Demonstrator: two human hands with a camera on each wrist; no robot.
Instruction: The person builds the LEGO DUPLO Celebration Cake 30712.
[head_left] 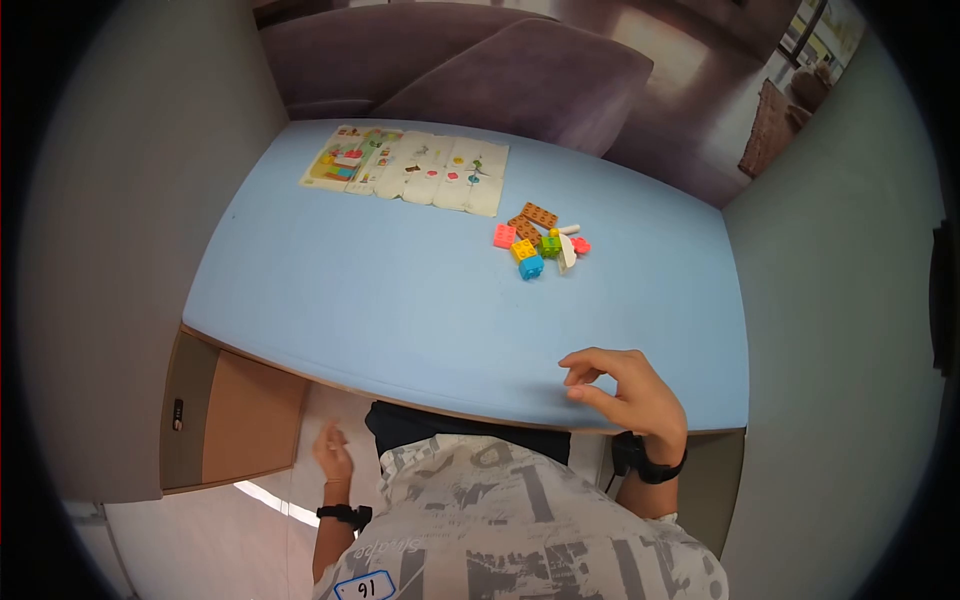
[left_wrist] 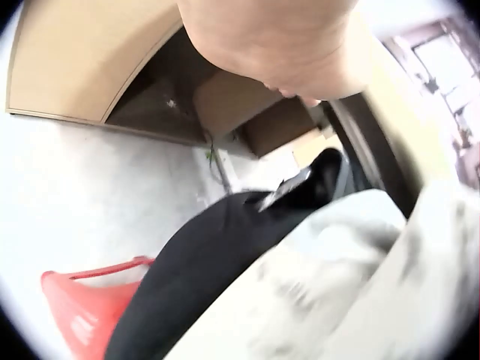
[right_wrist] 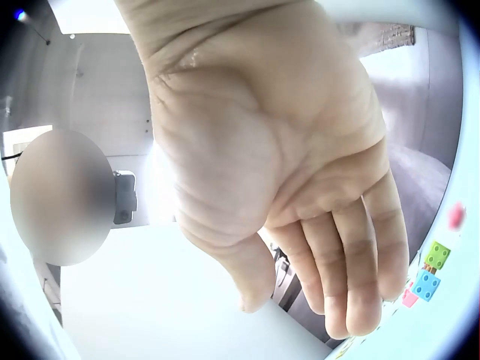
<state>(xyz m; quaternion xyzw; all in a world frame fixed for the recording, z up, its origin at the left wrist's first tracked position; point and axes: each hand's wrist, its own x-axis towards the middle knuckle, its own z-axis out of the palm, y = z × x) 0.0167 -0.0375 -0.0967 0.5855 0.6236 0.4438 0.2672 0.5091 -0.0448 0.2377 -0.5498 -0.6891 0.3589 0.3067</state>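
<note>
My right hand [head_left: 630, 390] hovers over the near right part of the blue table, its fingers loosely bent and nothing between them. In the right wrist view the palm of that hand [right_wrist: 277, 150] faces the camera, bare. My left hand [head_left: 334, 452] hangs below the table's front edge beside my lap, holding nothing. Beyond the right hand lies a cluster of toy building bricks: a blue brick [head_left: 531, 267], a yellow brick [head_left: 523, 250], a green brick [head_left: 550, 247], a pink brick [head_left: 504, 236], brown bricks [head_left: 540, 215] and a white curved piece [head_left: 567, 254].
An unfolded instruction sheet [head_left: 430, 170] with brick pictures lies toward the table's back left. Grey partitions [head_left: 840, 300] flank the table [head_left: 370, 290] on both sides. A wooden cabinet [head_left: 250, 415] stands under its left front edge. A red seat [left_wrist: 90, 311] shows beside my leg.
</note>
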